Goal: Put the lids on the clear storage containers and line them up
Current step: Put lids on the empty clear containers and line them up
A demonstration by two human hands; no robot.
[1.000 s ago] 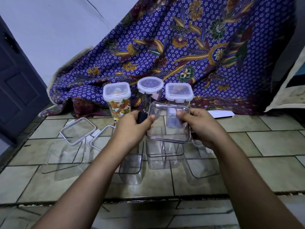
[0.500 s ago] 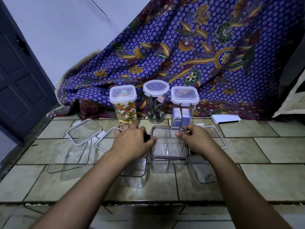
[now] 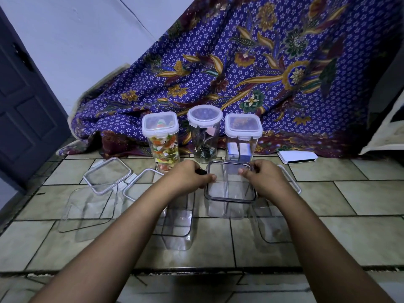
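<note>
Head view puts the job somewhere near the middle. Three filled containers (image 3: 203,138) with white lids already on stand side by side at the centre of the frame, against the patterned cloth (image 3: 240,73). Just below them, the left hand (image 3: 188,178) and right hand (image 3: 264,182) each have a curled-finger grip on opposite sides of a dark-rimmed lid (image 3: 229,200), holding it level on the mouth of a clear container (image 3: 225,209) on the tiled floor (image 3: 328,193). Whether it is pressed home, I cannot tell. Still uncovered are a wide container (image 3: 87,211) at lower left, a narrow one (image 3: 177,228) under the left forearm and another (image 3: 271,224) under the right. Two loose lids (image 3: 107,174) lie at left and one (image 3: 290,180) behind the right hand. So I judge three closures remain, plus lining everything up.
</note>
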